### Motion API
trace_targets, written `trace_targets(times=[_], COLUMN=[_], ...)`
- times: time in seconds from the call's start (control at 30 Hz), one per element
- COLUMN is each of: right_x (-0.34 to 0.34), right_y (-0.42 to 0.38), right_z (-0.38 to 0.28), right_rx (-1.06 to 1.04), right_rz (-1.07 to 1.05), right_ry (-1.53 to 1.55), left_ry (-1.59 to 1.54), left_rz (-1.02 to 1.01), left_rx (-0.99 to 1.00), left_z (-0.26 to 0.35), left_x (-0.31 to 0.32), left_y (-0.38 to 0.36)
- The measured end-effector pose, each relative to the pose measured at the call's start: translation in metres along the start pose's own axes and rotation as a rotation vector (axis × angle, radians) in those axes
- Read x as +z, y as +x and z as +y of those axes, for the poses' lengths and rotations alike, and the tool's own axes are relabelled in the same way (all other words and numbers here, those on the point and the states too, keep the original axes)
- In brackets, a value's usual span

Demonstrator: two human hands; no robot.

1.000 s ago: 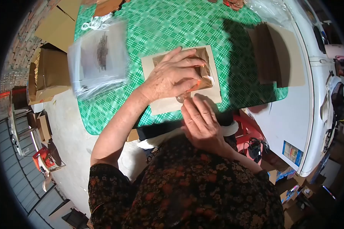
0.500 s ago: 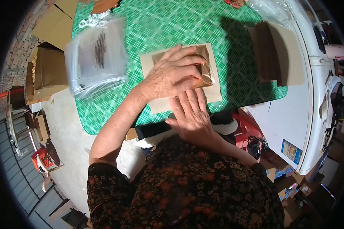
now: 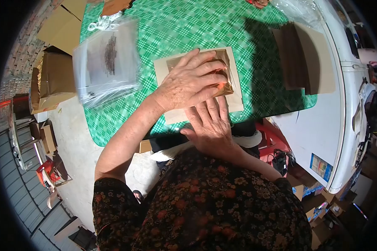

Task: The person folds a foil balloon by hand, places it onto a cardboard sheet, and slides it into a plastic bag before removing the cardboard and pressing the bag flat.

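Observation:
A flat tan cardboard piece [image 3: 237,98] with a shiny brown, film-like panel [image 3: 227,58] in its middle lies at the near side of the table. My left hand [image 3: 192,79] rests on the panel, palm down, fingers spread and stretched to the right; it covers much of the surface. Just below it, my right hand [image 3: 211,129] lies flat over the near edge of the piece with fingers extended. Its fingertips reach close to the little finger of my left hand. Neither hand grips anything.
A stack of clear plastic bags [image 3: 107,62] lies on the left of the green checked tablecloth [image 3: 176,25]. Brown cardboard sheets [image 3: 305,58] are at the right edge, beside a white appliance [image 3: 305,125]. An open carton [image 3: 56,79] stands at the left.
The fingers of my left hand have flattened and shifted slightly over the shiny panel. My right hand stays in nearly the same place.

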State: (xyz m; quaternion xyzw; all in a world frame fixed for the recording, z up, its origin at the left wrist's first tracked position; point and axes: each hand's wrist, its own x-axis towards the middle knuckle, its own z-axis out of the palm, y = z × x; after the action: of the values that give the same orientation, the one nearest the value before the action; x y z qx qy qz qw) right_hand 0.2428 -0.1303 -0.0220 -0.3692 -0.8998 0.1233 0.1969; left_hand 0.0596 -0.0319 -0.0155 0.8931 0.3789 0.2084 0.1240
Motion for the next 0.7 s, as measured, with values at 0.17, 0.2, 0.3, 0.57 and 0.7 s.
trace_targets(times=[0.17,0.2,0.3,0.57,0.7], right_x=[0.0,0.0,-0.003,-0.019,-0.048], right_y=[-0.005,-0.008,-0.012,-0.036,-0.055], right_z=[0.001,0.002,0.001,0.007,0.023], right_rx=[0.003,-0.003,-0.006,-0.074,-0.185], right_rz=[-0.01,-0.017,-0.035,-0.044,0.054], right_ry=[0.009,0.005,0.008,0.034,0.231], left_ry=[0.052,0.056,0.07,0.089,0.088], left_rz=[-0.024,-0.028,-0.036,-0.047,-0.064], left_rx=[0.006,0.007,0.001,0.0,-0.011], left_z=[0.0,0.0,0.001,0.005,0.009], left_x=[0.0,0.001,0.002,0.002,-0.002], left_y=[0.001,0.001,0.0,0.001,0.001])
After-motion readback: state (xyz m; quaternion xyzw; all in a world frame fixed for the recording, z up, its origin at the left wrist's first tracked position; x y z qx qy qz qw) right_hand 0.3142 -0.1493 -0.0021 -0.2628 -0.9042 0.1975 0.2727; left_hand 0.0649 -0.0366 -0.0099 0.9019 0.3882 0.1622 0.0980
